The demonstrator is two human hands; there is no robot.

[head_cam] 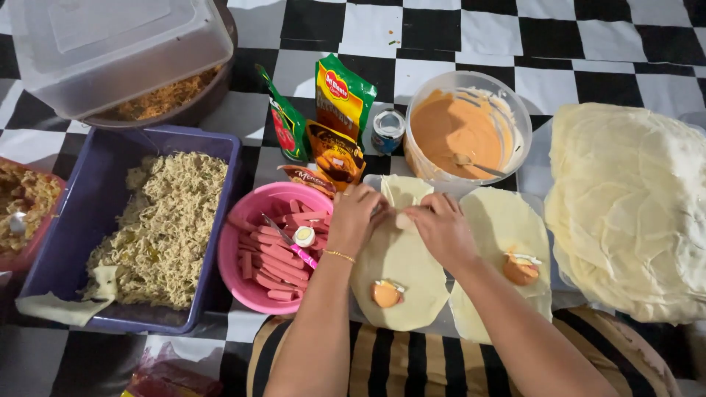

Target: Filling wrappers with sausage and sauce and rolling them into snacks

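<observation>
My left hand [354, 217] and my right hand [443, 228] meet at the far end of a round pale dough wrapper [401, 272], fingers pinching something small and pale between them. A dab of orange sauce with a piece of egg [386, 293] sits at the wrapper's near end. A gold bracelet circles my left wrist. To the right lies a second wrapper [500, 228] with its own orange sauce and egg [521, 267]. A clear tub of orange sauce [463, 129] with a spoon stands just beyond my hands.
A pink bowl of sausage strips [273, 250] with a small knife sits left of my hands. A purple tray of noodles [158, 228] lies further left. Sauce packets [334, 125], a small can [387, 131], a stack of wrappers [632, 213] and a covered bowl [125, 59] surround them.
</observation>
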